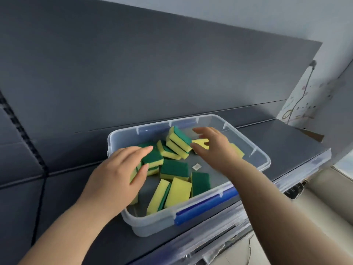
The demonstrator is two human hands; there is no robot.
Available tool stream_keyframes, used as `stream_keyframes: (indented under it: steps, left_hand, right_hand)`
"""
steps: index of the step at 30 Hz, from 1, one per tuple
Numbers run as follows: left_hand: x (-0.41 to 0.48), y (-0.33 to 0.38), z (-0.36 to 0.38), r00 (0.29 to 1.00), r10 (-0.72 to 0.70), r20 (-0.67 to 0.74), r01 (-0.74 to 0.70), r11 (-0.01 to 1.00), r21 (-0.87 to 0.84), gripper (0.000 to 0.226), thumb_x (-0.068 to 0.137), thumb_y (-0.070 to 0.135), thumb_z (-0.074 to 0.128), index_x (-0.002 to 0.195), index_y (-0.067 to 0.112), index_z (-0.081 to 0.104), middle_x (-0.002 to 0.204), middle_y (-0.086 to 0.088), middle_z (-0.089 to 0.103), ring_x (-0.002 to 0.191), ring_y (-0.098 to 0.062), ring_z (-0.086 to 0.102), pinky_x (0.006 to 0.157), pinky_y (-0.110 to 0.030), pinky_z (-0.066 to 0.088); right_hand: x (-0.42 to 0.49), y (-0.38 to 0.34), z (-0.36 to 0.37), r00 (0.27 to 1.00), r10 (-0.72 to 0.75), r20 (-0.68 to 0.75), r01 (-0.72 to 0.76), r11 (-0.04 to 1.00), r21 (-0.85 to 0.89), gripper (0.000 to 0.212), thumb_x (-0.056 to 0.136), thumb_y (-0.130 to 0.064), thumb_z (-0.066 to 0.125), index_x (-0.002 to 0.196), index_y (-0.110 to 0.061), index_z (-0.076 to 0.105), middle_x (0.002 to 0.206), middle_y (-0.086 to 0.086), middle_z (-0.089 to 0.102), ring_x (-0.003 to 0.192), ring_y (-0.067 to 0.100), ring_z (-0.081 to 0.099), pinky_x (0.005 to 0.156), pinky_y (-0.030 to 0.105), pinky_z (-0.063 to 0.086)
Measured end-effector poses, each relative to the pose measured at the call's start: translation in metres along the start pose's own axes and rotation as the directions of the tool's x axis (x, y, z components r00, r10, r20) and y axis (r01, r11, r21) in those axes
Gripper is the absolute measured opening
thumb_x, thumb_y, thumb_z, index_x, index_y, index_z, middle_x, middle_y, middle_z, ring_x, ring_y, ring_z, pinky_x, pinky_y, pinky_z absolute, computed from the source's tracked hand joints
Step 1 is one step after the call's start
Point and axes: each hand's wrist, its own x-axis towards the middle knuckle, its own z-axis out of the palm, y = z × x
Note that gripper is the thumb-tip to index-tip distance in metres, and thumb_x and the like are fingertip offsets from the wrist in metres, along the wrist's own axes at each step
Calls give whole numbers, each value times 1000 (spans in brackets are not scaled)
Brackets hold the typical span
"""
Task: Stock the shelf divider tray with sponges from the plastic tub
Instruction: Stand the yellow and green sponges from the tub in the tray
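Note:
A clear plastic tub [250, 148] with blue latches stands on a dark shelf and holds several yellow-and-green sponges. My left hand [116, 175] reaches into the tub's left side, fingers straight over a stacked sponge [154, 159]. My right hand [212, 148] hovers over the tub's back right, fingers spread, thumb and forefinger either side of a yellow sponge [200, 143]. Beside it leans a stacked pair of sponges [179, 141]. More sponges [177, 192] lie at the tub's front. No divider tray is in view.
The dark shelf [286, 138] runs right to a clear front rail [305, 169]. A dark back panel [133, 73] rises behind the tub. A white wall with scribbles [305, 96] stands at the right end.

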Motion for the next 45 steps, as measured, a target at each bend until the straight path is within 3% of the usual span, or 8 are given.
stream_keyframes:
  steps: [6, 12, 20, 24, 30, 34, 40, 45]
  left_hand:
    - [9, 25, 8, 989, -137, -48, 142, 982, 123, 42, 86, 31, 42, 119, 13, 62, 108, 2, 64, 101, -6, 51, 78, -20, 44]
    - [18, 50, 27, 973, -229, -42, 232, 940, 250, 43, 87, 33, 40, 121, 15, 61, 110, 3, 64, 98, -11, 60, 79, -23, 47]
    - [71, 44, 53, 968, -119, 223, 5, 891, 453, 36, 80, 24, 68, 115, 21, 64, 104, 6, 66, 92, -16, 64, 71, -30, 54]
    - [116, 22, 98, 851, -196, 488, -130, 820, 557, 46, 92, 28, 48, 137, 30, 38, 131, 9, 47, 117, -15, 44, 90, -33, 40]
    - [154, 8, 161, 666, -231, 709, -325, 766, 555, 58, 88, 43, 52, 140, 26, 33, 134, -1, 42, 123, -23, 39, 94, -41, 40]
    - [161, 12, 186, 612, -210, 762, -451, 699, 555, 60, 86, 55, 49, 135, 22, 36, 128, -4, 46, 116, -25, 43, 87, -37, 38]
    - [158, 20, 201, 665, -145, 732, -547, 572, 611, 33, 96, 37, 43, 120, 14, 47, 117, -5, 52, 104, -23, 48, 71, -32, 29]
    - [159, 27, 175, 827, -186, 531, -178, 809, 560, 37, 92, 38, 44, 123, 19, 49, 121, 1, 53, 110, -20, 46, 87, -34, 37]
  right_hand:
    - [91, 36, 35, 932, -47, 361, 142, 960, -242, 62, 84, -38, 62, 138, -22, 35, 138, 9, 40, 118, 28, 47, 93, 33, 39]
    - [123, 59, 60, 845, -107, 523, 341, 862, -374, 79, 80, -49, 63, 141, -25, 18, 127, 11, 48, 111, 31, 50, 85, 40, 46]
    - [126, 86, -7, 880, -294, 374, 352, 931, -98, 90, 70, -50, 66, 139, -41, 11, 121, 4, 45, 102, 24, 52, 75, 28, 40]
    - [120, 108, -47, 906, -307, 293, 286, 952, 113, 80, 70, -43, 70, 132, -50, 20, 111, 0, 47, 91, 19, 56, 82, 33, 47]
    - [94, 133, -70, 950, -256, 180, 159, 891, 426, 64, 68, -38, 69, 116, -56, 31, 104, -10, 55, 93, 7, 60, 73, 24, 45]
    - [82, 143, -71, 959, -253, 130, 168, 872, 460, 66, 75, -27, 71, 112, -66, 31, 101, -3, 56, 98, 14, 57, 84, 31, 46]
    - [79, 150, -63, 963, -210, 170, 116, 889, 443, 58, 75, -30, 71, 111, -58, 35, 102, -4, 56, 96, 13, 56, 78, 30, 46]
    - [84, 152, -59, 968, -193, 158, 113, 904, 413, 54, 74, -25, 72, 101, -54, 35, 95, -4, 53, 80, 11, 54, 64, 25, 42]
